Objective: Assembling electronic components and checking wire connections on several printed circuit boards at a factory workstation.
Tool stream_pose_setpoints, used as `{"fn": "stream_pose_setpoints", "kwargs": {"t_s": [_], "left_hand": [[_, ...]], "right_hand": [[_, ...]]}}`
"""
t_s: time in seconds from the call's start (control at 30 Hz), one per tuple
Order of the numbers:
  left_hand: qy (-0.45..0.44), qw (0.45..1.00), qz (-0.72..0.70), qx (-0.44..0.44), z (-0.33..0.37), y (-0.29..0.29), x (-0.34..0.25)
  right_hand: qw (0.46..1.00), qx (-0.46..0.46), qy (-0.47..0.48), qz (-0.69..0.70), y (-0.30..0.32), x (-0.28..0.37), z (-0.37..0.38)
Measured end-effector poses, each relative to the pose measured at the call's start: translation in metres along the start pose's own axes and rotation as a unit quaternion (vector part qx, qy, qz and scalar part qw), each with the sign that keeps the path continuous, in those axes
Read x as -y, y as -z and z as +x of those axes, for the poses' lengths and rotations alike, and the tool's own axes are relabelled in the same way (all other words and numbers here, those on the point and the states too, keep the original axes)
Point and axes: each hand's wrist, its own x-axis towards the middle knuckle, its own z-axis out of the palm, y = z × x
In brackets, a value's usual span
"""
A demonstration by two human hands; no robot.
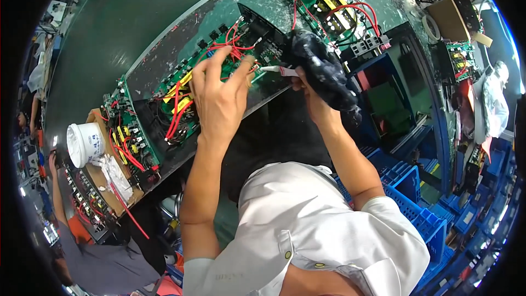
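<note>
My left hand point(222, 98) reaches over a long green circuit board point(211, 57) with its fingers spread. Its fingertips are at a bundle of red wires point(233, 49), and I see no firm grip on them. In my right hand point(318, 101) is a tool with a white tapered nozzle point(280, 70) marked by a red band. Crumpled black plastic point(323, 68) covers the bulky part above that hand, so the tool's exact kind is hidden. The nozzle points left, its tip close to the board's components beside my left fingers. Yellow-wrapped parts point(183, 104) sit on the board's near left end.
Another wired board point(339, 13) lies at the far right of the green bench point(148, 0). A white tub point(85, 145) and a further board point(129, 131) stand at left. Blue crates point(422, 219) are stacked lower right. A co-worker's arm point(57, 192) shows at the left edge.
</note>
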Motion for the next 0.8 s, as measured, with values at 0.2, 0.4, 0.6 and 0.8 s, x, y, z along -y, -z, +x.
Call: {"fn": "stream_pose_setpoints", "kwargs": {"t_s": [0.2,0.4,0.6,0.8], "left_hand": [[0.041,0.996,-0.077,0.023,0.012,0.006,0.004],[0.095,0.992,-0.089,0.002,0.015,-0.001,0.006],[0.115,0.991,-0.062,-0.013,0.016,-0.007,0.005],[0.109,0.992,-0.065,-0.020,0.014,-0.009,0.007]], "right_hand": [[1.000,-0.004,0.014,-0.009,-0.006,-0.006,0.003],[0.995,-0.012,0.041,-0.088,-0.008,-0.006,0.000],[0.988,-0.005,0.062,-0.139,-0.004,-0.013,0.000],[0.972,-0.007,0.154,-0.180,-0.001,-0.024,0.001]]}}
